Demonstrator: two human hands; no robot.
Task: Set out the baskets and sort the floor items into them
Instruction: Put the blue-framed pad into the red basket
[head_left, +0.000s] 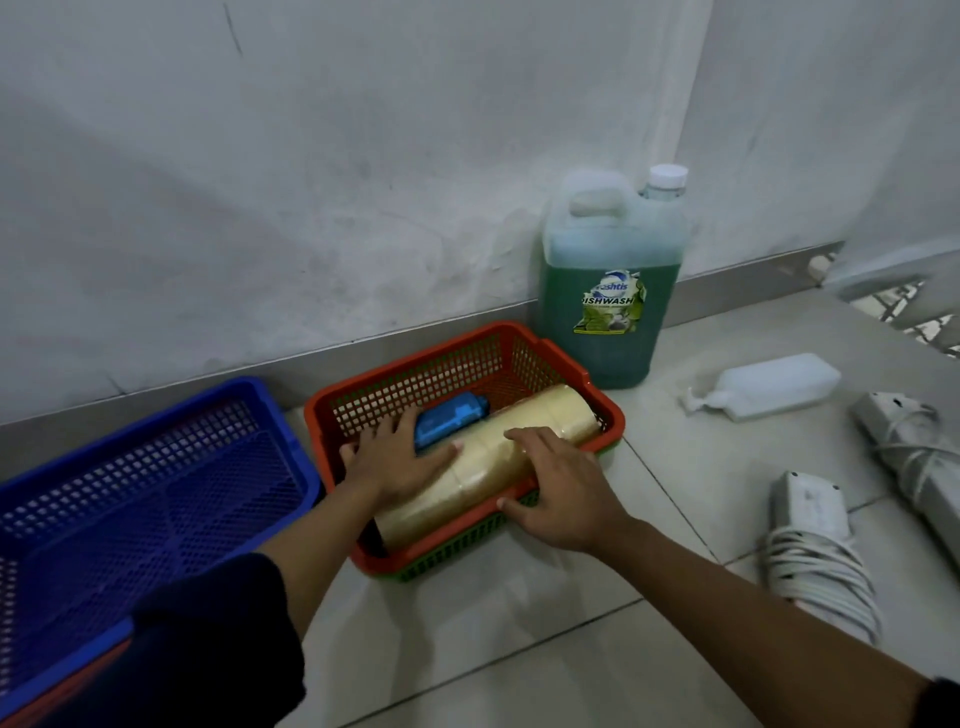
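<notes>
An orange basket sits nested in a green basket on the tiled floor by the wall. Inside lie a long stack of clear tape rolls and a blue item. My left hand rests flat on the left end of the tape stack, fingers spread. My right hand lies over the stack's middle, thumb at the basket's near rim. A blue basket stands to the left, nothing inside that I can see.
A big jug of green dishwash liquid stands against the wall behind the baskets. A white pump bottle lies on its side to the right. Two white power strips with coiled cords lie at the right.
</notes>
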